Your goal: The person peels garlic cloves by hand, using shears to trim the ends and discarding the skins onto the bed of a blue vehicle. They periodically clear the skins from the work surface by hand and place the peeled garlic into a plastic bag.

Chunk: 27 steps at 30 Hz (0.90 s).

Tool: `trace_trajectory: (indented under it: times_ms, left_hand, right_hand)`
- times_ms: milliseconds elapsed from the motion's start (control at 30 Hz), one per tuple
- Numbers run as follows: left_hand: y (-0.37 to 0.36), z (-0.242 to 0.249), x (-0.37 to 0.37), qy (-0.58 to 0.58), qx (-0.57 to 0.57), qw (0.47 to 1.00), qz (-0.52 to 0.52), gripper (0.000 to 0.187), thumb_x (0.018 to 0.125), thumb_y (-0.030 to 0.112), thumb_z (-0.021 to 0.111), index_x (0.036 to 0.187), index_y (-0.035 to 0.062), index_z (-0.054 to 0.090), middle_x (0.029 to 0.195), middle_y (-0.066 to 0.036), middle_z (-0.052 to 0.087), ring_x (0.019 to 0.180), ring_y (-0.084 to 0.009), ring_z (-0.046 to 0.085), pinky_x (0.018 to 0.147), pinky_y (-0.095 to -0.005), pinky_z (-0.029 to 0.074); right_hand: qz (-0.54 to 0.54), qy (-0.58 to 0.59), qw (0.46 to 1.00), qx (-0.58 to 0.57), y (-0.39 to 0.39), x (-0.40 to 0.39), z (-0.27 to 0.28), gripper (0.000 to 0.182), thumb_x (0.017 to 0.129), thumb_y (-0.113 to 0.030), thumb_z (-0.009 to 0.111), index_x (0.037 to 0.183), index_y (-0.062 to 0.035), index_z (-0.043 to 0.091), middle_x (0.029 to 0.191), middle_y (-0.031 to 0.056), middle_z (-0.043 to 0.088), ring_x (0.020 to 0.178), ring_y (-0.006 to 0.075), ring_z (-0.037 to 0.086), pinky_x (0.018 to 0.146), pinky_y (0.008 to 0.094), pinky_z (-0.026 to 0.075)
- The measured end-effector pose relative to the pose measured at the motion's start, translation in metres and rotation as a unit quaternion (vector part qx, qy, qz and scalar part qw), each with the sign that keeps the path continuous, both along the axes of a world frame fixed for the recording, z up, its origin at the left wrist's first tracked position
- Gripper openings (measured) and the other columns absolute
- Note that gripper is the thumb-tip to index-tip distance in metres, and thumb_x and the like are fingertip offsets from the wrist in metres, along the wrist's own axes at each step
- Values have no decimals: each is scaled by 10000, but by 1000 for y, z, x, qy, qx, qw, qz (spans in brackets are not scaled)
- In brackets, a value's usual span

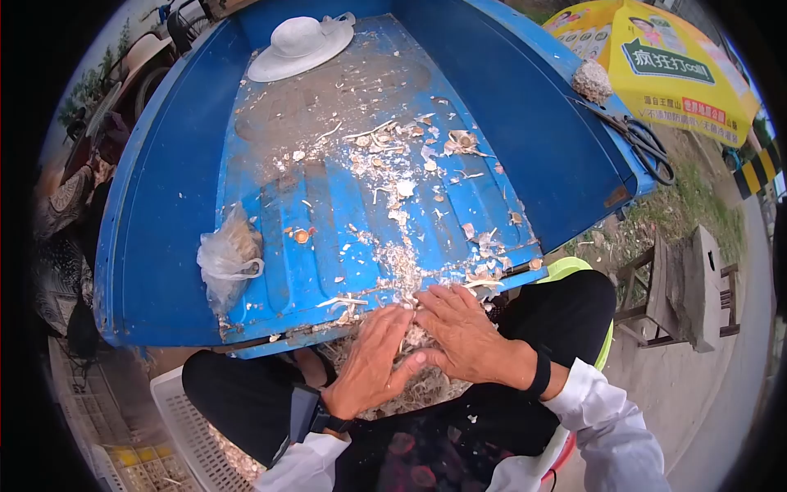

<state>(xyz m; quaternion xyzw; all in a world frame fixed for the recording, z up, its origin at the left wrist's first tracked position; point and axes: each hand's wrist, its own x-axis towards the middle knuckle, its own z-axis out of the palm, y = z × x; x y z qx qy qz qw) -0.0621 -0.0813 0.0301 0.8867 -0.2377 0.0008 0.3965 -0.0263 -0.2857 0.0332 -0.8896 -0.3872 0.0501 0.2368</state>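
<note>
My left hand (pixel 369 365) lies with its fingers stretched forward at the front edge of a blue metal cargo bed (pixel 328 246). Beside it my right hand (pixel 469 340) is also outstretched, fingers slightly apart, its fingertips near the left ones. Both palms face down and inward around pale, dry crumbs and flakes. A trail of pale scraps (pixel 400 266) runs up the bed from my fingertips. Under the hands, between my knees, a heap of dry, pale husk-like material (pixel 426 392) shows in part. What lies beneath the palms is hidden.
A white sun hat (pixel 299 47) lies at the bed's far end, a knotted plastic bag (pixel 229 262) at its left. Scissors (pixel 648 148) rest on the right side wall. A white basket (pixel 193 435) stands at lower left, a wooden stool (pixel 689 287) at right, a yellow umbrella (pixel 656 66) behind.
</note>
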Motion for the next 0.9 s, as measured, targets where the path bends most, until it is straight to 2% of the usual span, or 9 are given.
trace_trajectory:
  times_ms: [100, 167, 400, 500, 533, 633, 667, 767, 900]
  left_hand:
    - [14, 7, -43, 47, 32, 996, -75, 535, 879, 333, 635, 1250, -36, 524, 1270, -232, 510, 1225, -389, 467, 1089, -509, 304]
    - [36, 16, -55, 61, 76, 992, -82, 499, 855, 334, 664, 1202, -14, 577, 1285, -223, 509, 1225, -371, 477, 1096, -522, 295]
    - [56, -27, -9, -67, 121, 948, 287, 418, 941, 264, 527, 1227, -37, 565, 1347, -240, 495, 1249, -421, 455, 1110, -504, 269]
    - [56, -38, 4, -108, 156, 927, 324, 444, 971, 280, 471, 1275, -41, 522, 1349, -243, 493, 1269, -421, 434, 1111, -491, 263]
    - [48, -39, 8, -113, 153, 932, 309, 451, 981, 283, 452, 1289, -42, 506, 1348, -243, 495, 1276, -419, 427, 1110, -488, 261]
    - [52, -40, 7, -100, 116, 939, 309, 431, 983, 278, 449, 1269, -35, 526, 1331, -246, 509, 1271, -412, 436, 1105, -486, 273]
    - [52, -38, 5, -103, 99, 942, 305, 445, 979, 300, 449, 1235, -52, 543, 1293, -257, 532, 1241, -438, 455, 1104, -502, 283]
    - [54, -37, 4, -86, 62, 947, 303, 422, 974, 287, 469, 1207, -54, 553, 1276, -253, 544, 1231, -430, 466, 1092, -495, 303]
    - [55, -34, 6, -86, 16, 945, 314, 389, 972, 270, 486, 1183, -46, 568, 1223, -238, 582, 1170, -404, 524, 1044, -457, 364]
  right_hand:
    - [45, 77, 996, -6, -3, -27, 22, 428, 854, -258, 655, 1183, 0, 560, 1353, 263, 458, 1305, 437, 379, 1063, 537, 305]
    - [-43, 190, 979, 60, -24, 0, 35, 376, 864, -239, 643, 1150, -3, 587, 1360, 283, 462, 1280, 470, 407, 1057, 530, 330]
    - [-371, -122, 920, -22, -67, 102, -50, 426, 972, -310, 446, 1212, 20, 568, 1367, 308, 445, 1300, 461, 392, 1091, 512, 294]
    - [-324, -45, 943, 63, -64, 100, -46, 481, 978, -362, 400, 1231, 10, 569, 1320, 287, 499, 1296, 449, 402, 1110, 492, 260]
    - [-303, -60, 941, 137, -74, 103, -48, 364, 942, -253, 493, 1183, -6, 607, 1212, 250, 580, 1139, 401, 553, 1007, 457, 400]
    - [-359, 1, 907, 223, -86, 89, -12, 261, 879, -116, 576, 1105, -12, 653, 1115, 216, 629, 917, 325, 656, 830, 392, 511]
    - [-357, -5, 912, 203, -90, 85, -7, 238, 820, -23, 622, 1052, -15, 676, 1025, 187, 664, 787, 261, 679, 696, 335, 533]
    - [-270, 100, 948, 135, -79, 77, 4, 237, 814, -50, 638, 1044, -22, 687, 870, 174, 674, 783, 261, 672, 715, 343, 521]
    - [-243, 21, 970, -20, -48, 91, -3, 149, 796, -150, 696, 879, -27, 681, 802, 187, 667, 778, 359, 658, 705, 421, 511]
